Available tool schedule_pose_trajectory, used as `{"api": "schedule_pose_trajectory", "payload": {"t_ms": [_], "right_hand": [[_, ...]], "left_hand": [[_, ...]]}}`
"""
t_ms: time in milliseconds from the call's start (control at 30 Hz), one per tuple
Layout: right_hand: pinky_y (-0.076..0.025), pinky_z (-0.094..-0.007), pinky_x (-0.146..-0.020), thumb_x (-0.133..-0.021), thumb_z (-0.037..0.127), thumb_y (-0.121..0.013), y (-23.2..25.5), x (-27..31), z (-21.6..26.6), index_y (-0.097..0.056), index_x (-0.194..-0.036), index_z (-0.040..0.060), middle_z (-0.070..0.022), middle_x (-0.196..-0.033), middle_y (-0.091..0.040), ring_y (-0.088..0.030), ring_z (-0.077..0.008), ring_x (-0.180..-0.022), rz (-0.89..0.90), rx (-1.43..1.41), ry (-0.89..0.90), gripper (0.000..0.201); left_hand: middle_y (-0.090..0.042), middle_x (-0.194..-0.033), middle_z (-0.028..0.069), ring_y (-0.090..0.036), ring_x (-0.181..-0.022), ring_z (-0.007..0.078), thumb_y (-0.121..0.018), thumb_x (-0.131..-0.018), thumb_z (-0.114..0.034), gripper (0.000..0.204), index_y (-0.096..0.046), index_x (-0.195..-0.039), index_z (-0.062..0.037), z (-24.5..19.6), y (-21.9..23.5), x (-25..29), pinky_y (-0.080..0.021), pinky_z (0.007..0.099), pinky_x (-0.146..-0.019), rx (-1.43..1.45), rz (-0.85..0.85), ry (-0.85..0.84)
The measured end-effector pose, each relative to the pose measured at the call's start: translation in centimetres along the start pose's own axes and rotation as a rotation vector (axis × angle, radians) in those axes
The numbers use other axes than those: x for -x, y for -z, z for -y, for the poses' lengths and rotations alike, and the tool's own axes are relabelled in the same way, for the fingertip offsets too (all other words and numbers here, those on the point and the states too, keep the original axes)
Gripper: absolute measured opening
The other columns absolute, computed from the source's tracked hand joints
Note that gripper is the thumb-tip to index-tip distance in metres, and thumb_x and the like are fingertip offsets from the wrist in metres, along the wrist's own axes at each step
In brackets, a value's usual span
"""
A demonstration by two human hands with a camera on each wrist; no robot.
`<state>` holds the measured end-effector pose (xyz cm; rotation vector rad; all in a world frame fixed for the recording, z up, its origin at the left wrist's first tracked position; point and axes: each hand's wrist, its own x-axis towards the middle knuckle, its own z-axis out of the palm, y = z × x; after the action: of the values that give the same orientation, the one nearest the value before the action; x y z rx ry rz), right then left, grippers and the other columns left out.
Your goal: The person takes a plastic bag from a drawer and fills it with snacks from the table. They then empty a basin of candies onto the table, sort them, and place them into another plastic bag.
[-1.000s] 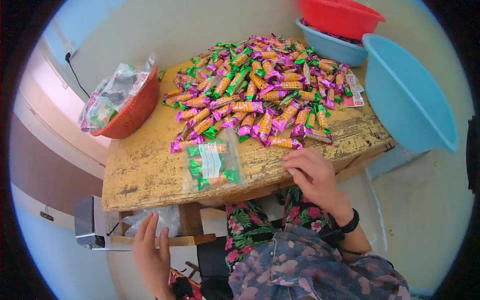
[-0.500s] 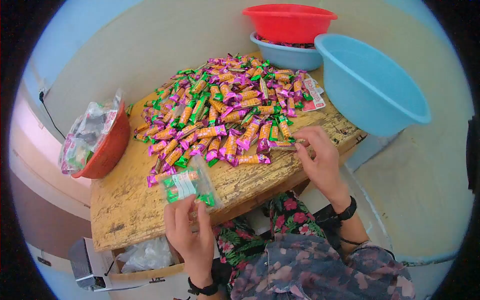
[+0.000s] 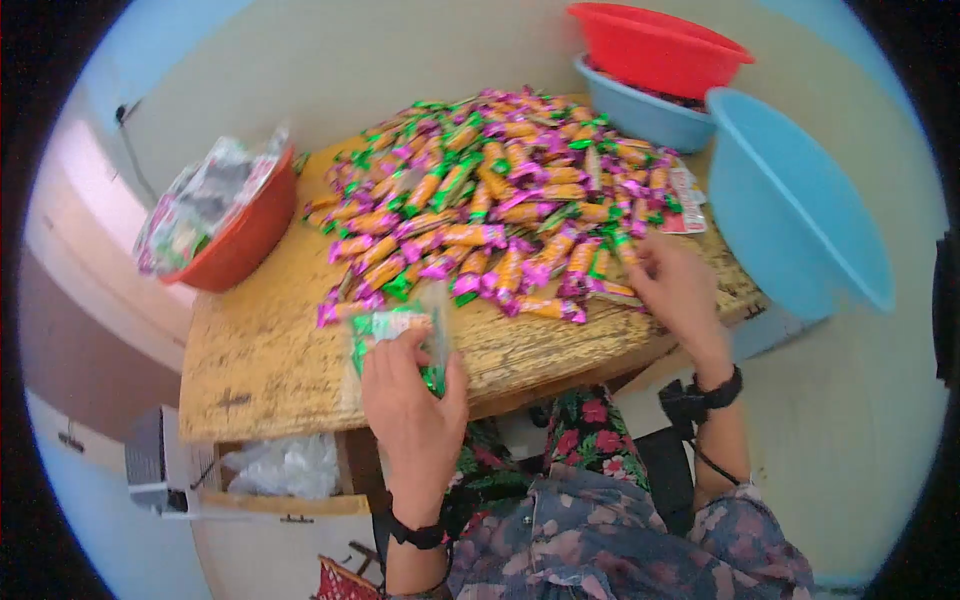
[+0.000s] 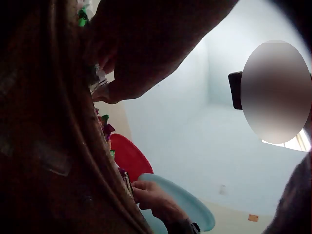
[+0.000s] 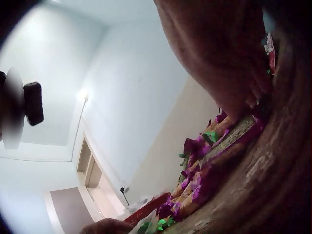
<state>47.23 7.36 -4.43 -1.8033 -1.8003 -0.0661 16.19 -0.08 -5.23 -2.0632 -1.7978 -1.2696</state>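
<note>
A clear plastic pouch with a white label and several green-wrapped snack bars inside lies near the table's front edge. My left hand reaches over its near part and grips it between fingers and thumb, hiding much of the pouch. At the right front edge of a big heap of snack bars in purple and green wrappers is my right hand. Its bent fingers and thumb pinch the end of a green-ended wrapped snack bar. In the right wrist view, the fingertips are right at the bars.
An orange basket of plastic packaging stands on the left of the worn yellow table. A red basin sits on a blue basin at the back right, with a larger blue basin beside them. Plastic bags fill an open drawer below.
My left hand has come up from beside the drawer onto the pouch and taken hold of it. My right hand has moved from the table's front edge to the heap's right side.
</note>
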Motion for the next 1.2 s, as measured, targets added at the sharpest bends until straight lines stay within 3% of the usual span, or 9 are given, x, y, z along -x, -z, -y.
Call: {"api": "schedule_pose_trajectory", "payload": {"t_ms": [233, 367, 500, 600, 700, 800, 900, 967, 1200], "right_hand": [[-0.052, -0.0305, -0.070, -0.091, 0.013, -0.073, -1.1, 0.5, -2.0, -0.070, -0.110, 0.0054, -0.0081, -0.095, -0.073, -0.067, -0.0174, -0.077, -0.310, -0.256, -0.035, 0.020], [-0.050, -0.0281, -0.070, -0.095, 0.009, -0.070, 0.5, 3.2, 1.7, -0.072, -0.108, 0.0052, -0.0014, -0.093, -0.068, -0.062, -0.0108, -0.083, -0.375, -0.616, -0.036, 0.014], [-0.052, -0.0298, -0.068, -0.091, 0.004, -0.074, 0.8, 7.3, 8.7, -0.073, -0.111, 0.0047, -0.0076, -0.098, -0.070, -0.065, -0.0161, -0.078, -0.121, -0.602, 0.344, 0.021], [-0.054, -0.0321, -0.064, -0.087, 0.004, -0.077, 0.6, 8.4, 11.4, -0.073, -0.112, 0.0043, -0.0115, -0.100, -0.069, -0.068, -0.0233, -0.077, 0.197, -0.741, 0.339, 0.025], [-0.054, -0.0355, -0.060, -0.086, 0.005, -0.078, -1.5, 7.9, 12.0, -0.072, -0.112, 0.0042, -0.0122, -0.098, -0.067, -0.067, -0.0268, -0.075, 0.138, -0.735, 0.480, 0.027], [-0.052, -0.0309, -0.060, -0.084, 0.000, -0.078, -1.8, 7.3, 12.7, -0.074, -0.114, 0.0031, -0.0108, -0.099, -0.066, -0.065, -0.0204, -0.076, 0.124, -0.677, 0.568, 0.030], [-0.055, -0.0406, -0.065, -0.085, 0.006, -0.078, -2.3, 6.8, 14.0, -0.071, -0.112, 0.0034, -0.0125, -0.096, -0.065, -0.067, -0.0305, -0.079, 0.109, -0.637, 0.624, 0.028], [-0.055, -0.0406, -0.067, -0.084, 0.004, -0.077, -2.4, 6.7, 14.8, -0.069, -0.112, 0.0026, -0.0138, -0.100, -0.064, -0.067, -0.0317, -0.080, 0.126, -0.645, 0.593, 0.029], [-0.056, -0.0379, -0.072, -0.081, -0.005, -0.075, -4.6, 6.8, 16.2, -0.065, -0.111, 0.0007, -0.0146, -0.111, -0.062, -0.067, -0.0290, -0.086, 0.183, -0.848, 0.269, 0.032]], "left_hand": [[-0.062, -0.094, 0.0121, -0.057, -0.089, 0.0321, -0.075, -0.080, 0.001, 0.025, -0.067, -0.103, -0.0036, 1.7, 1.5, 1.9, -0.046, 0.0448, -0.079, 0.034, -0.103, -0.108], [-0.065, -0.096, 0.0122, -0.059, -0.088, 0.0318, -0.076, -0.080, 0.002, 0.020, -0.069, -0.098, -0.0039, 1.3, 1.7, 2.4, -0.048, 0.0428, -0.080, -0.034, -0.181, -0.025], [-0.064, -0.096, 0.0131, -0.060, -0.088, 0.0295, -0.077, -0.081, 0.002, 0.020, -0.069, -0.098, -0.0026, 1.4, 0.9, 3.2, -0.049, 0.0401, -0.077, 0.019, -0.206, 0.041], [-0.063, -0.095, 0.0124, -0.060, -0.083, 0.0262, -0.077, -0.083, 0.003, 0.019, -0.069, -0.099, -0.0019, 1.5, 0.8, 3.2, -0.050, 0.0362, -0.071, 0.075, -0.229, 0.017], [-0.062, -0.094, 0.0107, -0.060, -0.078, 0.0221, -0.077, -0.084, 0.004, 0.017, -0.070, -0.099, -0.0013, 1.6, 0.6, 3.3, -0.049, 0.0326, -0.065, 0.164, -0.267, 0.059], [-0.062, -0.094, 0.0094, -0.059, -0.075, 0.0182, -0.076, -0.085, 0.005, 0.016, -0.070, -0.099, -0.0013, 1.1, 0.8, 3.2, -0.048, 0.0298, -0.061, 0.251, -0.288, 0.085], [-0.063, -0.092, 0.0109, -0.062, -0.073, 0.0217, -0.079, -0.083, 0.003, 0.021, -0.073, -0.103, -0.0012, 0.2, 0.6, 3.0, -0.049, 0.0315, -0.059, 0.300, -0.291, 0.029], [-0.065, -0.090, 0.0112, -0.065, -0.073, 0.0247, -0.080, -0.082, 0.002, 0.025, -0.073, -0.106, 0.0000, -0.2, 0.3, 2.6, -0.052, 0.0340, -0.062, 0.308, -0.310, -0.089], [-0.068, -0.100, 0.0138, -0.064, -0.086, 0.0264, -0.075, -0.084, 0.003, 0.029, -0.071, -0.112, -0.0002, -0.4, 1.4, 2.9, -0.052, 0.0353, -0.068, 0.416, -0.187, -0.078]]}}
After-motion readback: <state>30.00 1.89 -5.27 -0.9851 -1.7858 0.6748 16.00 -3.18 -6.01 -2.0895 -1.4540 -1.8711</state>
